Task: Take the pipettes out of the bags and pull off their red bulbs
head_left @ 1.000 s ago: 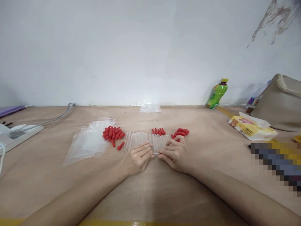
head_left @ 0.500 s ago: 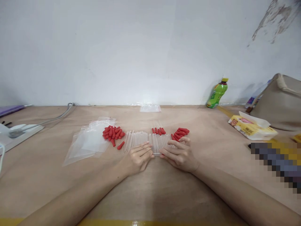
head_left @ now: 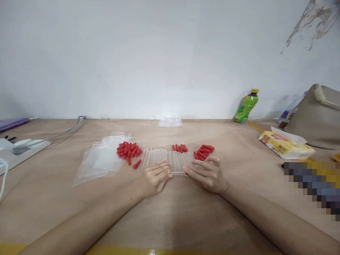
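A clear thin glass tube [head_left: 177, 173] lies crosswise between my hands, near the table edge of a row of similar tubes. My left hand [head_left: 158, 177] is closed around its left end. My right hand [head_left: 206, 175] is closed at the other end on a red rubber bulb [head_left: 186, 174], mostly hidden by my fingers. Behind my hands the row of glass tubes [head_left: 156, 156] lies side by side. Several red bulbs [head_left: 181, 148] sit at the far ends of some tubes. Another small pile of red bulbs [head_left: 204, 151] lies just beyond my right hand.
A bigger heap of red bulbs [head_left: 128, 150] rests left of the tubes, by flat clear plastic bags [head_left: 92, 164]. Another bag [head_left: 170, 122] lies by the wall. To the right stand a green bottle [head_left: 246, 106], tissue pack [head_left: 287, 145] and beige bag [head_left: 315, 117]; a power strip [head_left: 29, 150] lies left.
My right hand has shifted slightly right, widening the gap between my hands, so more of the glass tube shows. My left hand has barely moved.
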The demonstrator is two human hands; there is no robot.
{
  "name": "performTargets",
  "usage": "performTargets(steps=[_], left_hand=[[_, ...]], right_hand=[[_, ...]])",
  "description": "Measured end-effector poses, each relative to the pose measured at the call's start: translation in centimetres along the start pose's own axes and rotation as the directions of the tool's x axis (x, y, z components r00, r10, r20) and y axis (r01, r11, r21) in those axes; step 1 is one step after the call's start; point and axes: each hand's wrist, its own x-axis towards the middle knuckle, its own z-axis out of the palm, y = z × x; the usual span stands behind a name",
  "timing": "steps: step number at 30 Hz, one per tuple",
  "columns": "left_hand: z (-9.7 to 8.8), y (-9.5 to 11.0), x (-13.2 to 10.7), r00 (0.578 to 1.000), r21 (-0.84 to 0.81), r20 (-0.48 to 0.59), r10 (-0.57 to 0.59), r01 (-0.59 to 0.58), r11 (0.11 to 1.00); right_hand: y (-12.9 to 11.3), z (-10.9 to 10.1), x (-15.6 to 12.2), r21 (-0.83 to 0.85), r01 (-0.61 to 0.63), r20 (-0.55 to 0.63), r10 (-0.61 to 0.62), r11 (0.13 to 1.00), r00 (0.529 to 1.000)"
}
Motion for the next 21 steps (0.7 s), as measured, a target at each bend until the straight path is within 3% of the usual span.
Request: performTargets(steps=[6,9,12,15,18,21], left_hand=[[0.0,-0.2,-0.3,1.000,0.009,-0.006,-0.007,0.007,1.000],[-1.0,-1.3,-0.5,0.995,0.054,-0.085,-0.048,0.053,0.997],[-1.8,-2.4,-0.5,0.974,0.110,-0.161,-0.161,0.180,0.978],[-1.3,-2.8,-0.2,0.961,0.126,-0.152,-0.232,0.252,0.960],[-0.4,-2.4,0.4,0.963,0.155,-0.116,-0.245,0.261,0.953],[0.1,-1.7,1.2,0.983,0.181,-0.058,-0.174,0.182,0.966]], right_hand=[[0.7,-0.3,-0.1,0.092,-0.041,0.025,0.039,0.995,0.999],[2.9,-1.0,-1.0,0.054,-0.201,-0.026,0.202,0.978,0.979],[5.6,-1.5,-2.0,-0.020,-0.467,-0.018,0.467,0.884,0.884],[7.4,-1.1,-2.3,0.159,-0.600,0.029,0.603,0.784,0.797],[8.2,-0.2,-2.0,0.236,-0.742,0.104,0.743,0.627,0.661],[8.6,0.5,-2.1,0.223,-0.838,0.200,0.818,0.498,0.539]])
